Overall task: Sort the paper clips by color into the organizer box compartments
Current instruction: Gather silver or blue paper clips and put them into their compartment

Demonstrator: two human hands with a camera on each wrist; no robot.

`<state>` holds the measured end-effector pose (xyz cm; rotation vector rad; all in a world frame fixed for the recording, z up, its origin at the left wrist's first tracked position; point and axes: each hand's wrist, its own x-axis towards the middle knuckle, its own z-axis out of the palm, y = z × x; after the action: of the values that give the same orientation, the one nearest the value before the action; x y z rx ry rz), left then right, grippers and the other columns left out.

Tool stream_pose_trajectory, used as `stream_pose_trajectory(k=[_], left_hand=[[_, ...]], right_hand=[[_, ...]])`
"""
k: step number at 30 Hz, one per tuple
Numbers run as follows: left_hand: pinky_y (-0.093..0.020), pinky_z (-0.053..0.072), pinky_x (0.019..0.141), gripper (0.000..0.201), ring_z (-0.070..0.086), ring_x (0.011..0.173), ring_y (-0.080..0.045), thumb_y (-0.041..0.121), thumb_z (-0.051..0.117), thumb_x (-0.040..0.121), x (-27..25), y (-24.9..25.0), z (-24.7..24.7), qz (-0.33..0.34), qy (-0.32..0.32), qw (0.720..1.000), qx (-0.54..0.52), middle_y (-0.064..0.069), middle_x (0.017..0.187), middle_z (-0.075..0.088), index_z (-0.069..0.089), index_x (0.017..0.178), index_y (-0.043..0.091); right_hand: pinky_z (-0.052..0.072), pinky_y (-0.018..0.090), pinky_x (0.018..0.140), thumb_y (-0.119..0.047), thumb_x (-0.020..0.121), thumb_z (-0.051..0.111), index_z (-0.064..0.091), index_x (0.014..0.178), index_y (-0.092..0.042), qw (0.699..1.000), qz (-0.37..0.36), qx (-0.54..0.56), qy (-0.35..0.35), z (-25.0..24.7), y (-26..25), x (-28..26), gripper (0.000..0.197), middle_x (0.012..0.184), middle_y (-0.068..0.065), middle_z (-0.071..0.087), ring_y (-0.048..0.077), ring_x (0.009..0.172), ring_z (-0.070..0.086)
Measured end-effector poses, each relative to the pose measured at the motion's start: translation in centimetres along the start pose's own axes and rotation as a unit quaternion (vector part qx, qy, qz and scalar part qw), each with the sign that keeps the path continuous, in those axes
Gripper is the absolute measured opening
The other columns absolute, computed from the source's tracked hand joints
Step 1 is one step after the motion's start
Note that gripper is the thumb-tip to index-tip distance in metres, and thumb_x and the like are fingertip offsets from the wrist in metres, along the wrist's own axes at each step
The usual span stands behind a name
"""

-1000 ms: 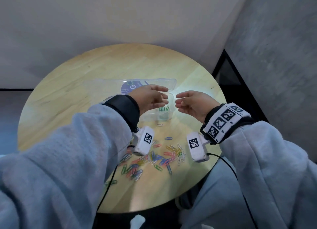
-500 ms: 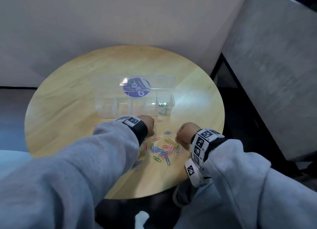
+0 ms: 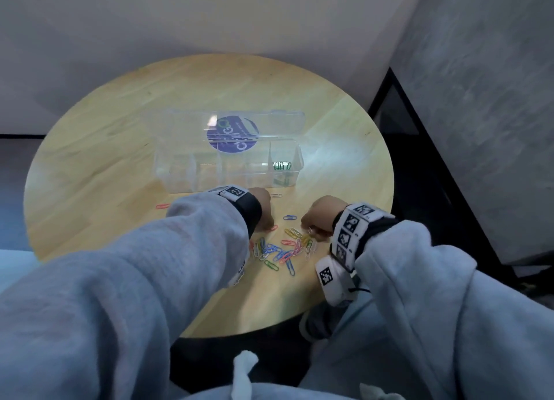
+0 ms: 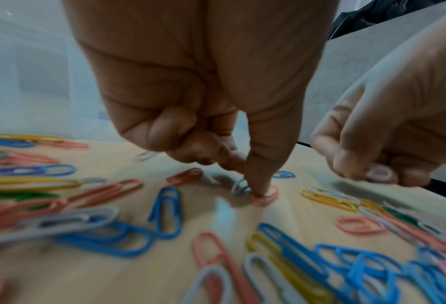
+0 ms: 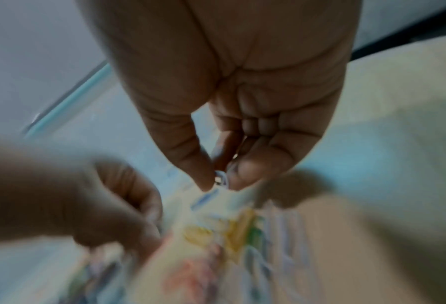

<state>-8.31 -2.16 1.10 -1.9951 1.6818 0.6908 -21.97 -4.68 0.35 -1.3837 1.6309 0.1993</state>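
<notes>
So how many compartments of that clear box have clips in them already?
1: the right-end compartment of the organizer box holds green clips. The others look empty, though glare on the clear plastic could hide a pale clip.

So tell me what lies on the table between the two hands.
In the head view a blue paper clip lies on the table between the left hand and right hand, yellow clips just nearer.

both hands lowered from box to clips [image 3: 281, 249], right hand [image 3: 317, 222] seemingly pinching one
</notes>
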Motion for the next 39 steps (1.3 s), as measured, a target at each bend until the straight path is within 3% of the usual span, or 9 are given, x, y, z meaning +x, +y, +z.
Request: stream_pose_trajectory(k=[6, 10, 15, 19, 21, 24, 28, 34, 39], left_hand=[[-0.026, 0.047, 0.069, 0.008, 0.056, 0.069, -0.017, 0.016, 0.066, 0.079, -0.9, -1.4, -1.2, 0.064, 0.041, 0.978, -0.197, 0.0, 0.07, 0.061, 0.062, 0.072, 0.015], [-0.021, 0.056, 0.063, 0.027, 0.063, 0.054, -0.01, -0.005, 0.063, 0.08, -1.5, -1.6, -1.6, 0.099, -0.025, 0.903, -0.418, -0.01, 0.068, 0.064, 0.049, 0.063, 0.011], [-0.016, 0.053, 0.051, 0.023, 0.065, 0.05, -0.009, -0.01, 0.051, 0.086, -2.0, -1.1, -1.0, 0.09, -0.06, 0.839, -0.533, -0.012, 0.073, 0.062, 0.053, 0.085, 0.013], [-0.016, 0.042, 0.05, 0.031, 0.051, 0.059, -0.01, -0.002, 0.04, 0.089, -1.9, 0.2, -0.9, 0.097, -0.009, 0.91, -0.402, 0.001, 0.069, 0.053, 0.06, 0.103, 0.018], [-0.02, 0.041, 0.064, 0.027, 0.05, 0.071, -0.01, 0.009, 0.048, 0.088, -2.1, 1.0, -0.9, 0.125, 0.019, 0.945, -0.302, 0.009, 0.071, 0.051, 0.066, 0.105, 0.02], [-0.021, 0.039, 0.059, 0.024, 0.05, 0.071, -0.01, 0.017, 0.06, 0.084, -2.0, 2.0, -0.3, 0.149, 0.035, 0.973, -0.173, 0.012, 0.074, 0.05, 0.065, 0.106, 0.023], [-0.025, 0.038, 0.069, 0.02, 0.051, 0.086, -0.016, 0.018, 0.067, 0.082, -1.1, 2.9, 0.5, 0.167, 0.033, 0.982, -0.078, 0.004, 0.095, 0.055, 0.063, 0.099, 0.025], [-0.019, 0.031, 0.048, 0.025, 0.051, 0.08, -0.015, 0.015, 0.066, 0.081, -0.1, 3.5, 1.2, 0.157, 0.054, 0.985, -0.036, 0.008, 0.075, 0.054, 0.049, 0.066, 0.025], [-0.023, 0.035, 0.055, 0.025, 0.051, 0.083, -0.015, 0.023, 0.07, 0.082, 0.4, 2.6, 1.1, 0.133, 0.061, 0.988, -0.049, 0.001, 0.094, 0.061, 0.05, 0.068, 0.023]], right_hand=[[0.049, 0.021, 0.044, 0.0, 0.091, 0.047, 0.049, 0.069, -0.003, 0.984, 0.027, 0.169, -0.042, -2.8, 0.6, -1.3, 0.023, 0.061, 0.006, 0.046, 0.013, 0.054, 0.048], [0.053, 0.024, 0.047, 0.003, 0.091, 0.039, 0.046, 0.076, -0.006, 0.967, 0.043, 0.236, -0.08, -2.4, 2.0, -2.1, 0.018, 0.067, 0.008, 0.047, 0.017, 0.058, 0.051], [0.035, 0.023, 0.046, 0.001, 0.089, 0.047, 0.05, 0.074, -0.011, 0.992, -0.001, 0.095, -0.086, -1.5, 2.0, -2.8, 0.019, 0.064, 0.005, 0.039, 0.013, 0.051, 0.034], [0.03, 0.016, 0.036, 0.001, 0.084, 0.061, 0.053, 0.077, -0.016, 0.995, -0.042, -0.083, -0.048, -2.0, 1.7, -4.2, 0.02, 0.059, -0.002, 0.046, 0.009, 0.043, 0.038], [0.028, 0.014, 0.032, -0.002, 0.084, 0.062, 0.055, 0.089, -0.019, 0.988, -0.043, -0.146, -0.033, -1.9, 1.7, -4.6, 0.019, 0.055, -0.004, 0.047, 0.006, 0.04, 0.038], [0.028, 0.017, 0.036, -0.007, 0.08, 0.067, 0.057, 0.097, -0.023, 0.982, -0.052, -0.179, -0.011, -1.1, 2.0, -4.4, 0.025, 0.035, -0.009, 0.046, 0.007, 0.038, 0.039], [0.029, 0.02, 0.043, -0.008, 0.08, 0.067, 0.057, 0.094, -0.022, 0.981, -0.071, -0.18, -0.005, -0.6, 2.0, -4.2, 0.022, 0.046, -0.008, 0.046, 0.009, 0.046, 0.038], [0.032, 0.019, 0.051, -0.017, 0.084, 0.066, 0.051, 0.081, -0.02, 0.969, -0.074, -0.235, 0.008, -0.2, 1.8, -3.2, 0.016, 0.064, -0.007, 0.044, 0.015, 0.07, 0.047], [0.039, 0.023, 0.072, -0.027, 0.085, 0.065, 0.054, 0.082, -0.019, 0.964, -0.077, -0.255, 0.025, -0.1, 1.9, -2.1, 0.014, 0.09, 0.003, 0.053, 0.017, 0.087, 0.049]])
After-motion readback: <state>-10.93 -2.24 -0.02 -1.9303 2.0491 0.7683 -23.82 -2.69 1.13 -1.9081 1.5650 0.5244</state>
